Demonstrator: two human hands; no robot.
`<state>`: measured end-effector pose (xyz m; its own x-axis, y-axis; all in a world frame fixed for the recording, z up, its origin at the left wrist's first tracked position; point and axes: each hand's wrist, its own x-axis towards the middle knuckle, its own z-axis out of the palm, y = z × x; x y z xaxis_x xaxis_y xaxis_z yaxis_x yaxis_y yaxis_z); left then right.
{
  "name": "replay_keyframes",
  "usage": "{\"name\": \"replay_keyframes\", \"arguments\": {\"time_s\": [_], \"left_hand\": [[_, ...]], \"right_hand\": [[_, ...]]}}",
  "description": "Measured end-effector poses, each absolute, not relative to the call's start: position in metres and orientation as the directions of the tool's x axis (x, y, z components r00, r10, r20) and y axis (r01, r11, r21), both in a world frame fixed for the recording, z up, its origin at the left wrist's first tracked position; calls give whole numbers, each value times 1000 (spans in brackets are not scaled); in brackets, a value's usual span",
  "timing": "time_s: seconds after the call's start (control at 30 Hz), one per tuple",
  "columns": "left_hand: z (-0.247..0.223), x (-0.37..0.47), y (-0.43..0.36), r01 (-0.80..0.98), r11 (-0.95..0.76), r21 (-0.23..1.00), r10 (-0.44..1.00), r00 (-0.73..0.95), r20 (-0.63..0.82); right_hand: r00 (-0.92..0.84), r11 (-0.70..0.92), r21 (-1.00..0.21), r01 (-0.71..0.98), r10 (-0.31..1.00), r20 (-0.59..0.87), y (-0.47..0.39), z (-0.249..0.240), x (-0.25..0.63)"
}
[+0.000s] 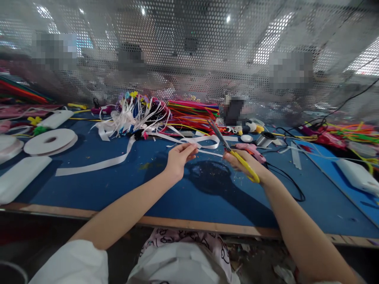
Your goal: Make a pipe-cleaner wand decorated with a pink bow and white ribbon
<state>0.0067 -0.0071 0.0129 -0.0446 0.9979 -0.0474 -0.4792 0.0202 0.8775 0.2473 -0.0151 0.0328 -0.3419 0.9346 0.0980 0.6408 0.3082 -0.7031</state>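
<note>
- Scissors [245, 166] here, yellow grips, slim metal blades, right hand [255, 163] curled closed around them.
- Left of the scissors, left hand [180, 157] pinches shut on thin, white ribbon [211, 153], running toward the right hand.
- Just behind the scissors' grips, pink glue gun [252, 150].
- Well left of the scissors, round white spool [65, 139] flat on blue desk [118, 193].

The scissors [233, 152], yellow-handled with grey metal blades, tilt in the right hand [254, 161], tips toward 11 o'clock. The thin white ribbon [209, 152] runs fairly straight above the tabletop [118, 189], from the left hand [180, 158] toward 3 o'clock.
</note>
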Motion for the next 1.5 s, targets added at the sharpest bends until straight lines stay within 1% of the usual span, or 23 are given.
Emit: {"name": "replay_keyframes", "arguments": {"time_s": [0.07,0.13,0.23,0.33,0.43,0.53,0.7,0.8,1.03,1.2,1.5], "left_hand": [[12,6,-7,-482,21,876,997,-52,-52],[12,6,-7,-478,5,878,996,-74,-46],[11,7,-7,-464,-26,885,991,-128,-38],[11,9,-8,-450,-62,891,988,-154,-9],[11,11,-10,-453,-82,888,987,-161,10],[12,12,-13,-454,-90,886,988,-153,22],[11,12,-17,-374,-173,911,983,-120,137],[11,12,-18,-340,-202,918,978,-118,172],[10,15,-19,-333,-185,925,982,-105,159],[8,16,-18,-344,-154,926,987,-93,130],[7,16,-18,-349,-157,924,987,-92,133]], "right_hand": [[-398,346,-606,716,916,52,-22,35,254],[-440,375,-537,756,898,7,-28,36,255],[-514,439,-501,745,858,-13,-34,37,252],[-546,451,-540,711,838,-20,-36,36,248],[-523,395,-569,721,849,-74,-38,35,247],[-524,373,-595,712,846,-97,-41,36,247],[-545,389,-586,710,831,-108,-44,40,244],[-547,388,-598,701,831,-102,-44,39,243],[-534,350,-638,686,837,-116,-45,40,242],[-536,349,-633,691,835,-123,-47,43,239],[-530,349,-622,701,839,-126,-47,42,238]]}}
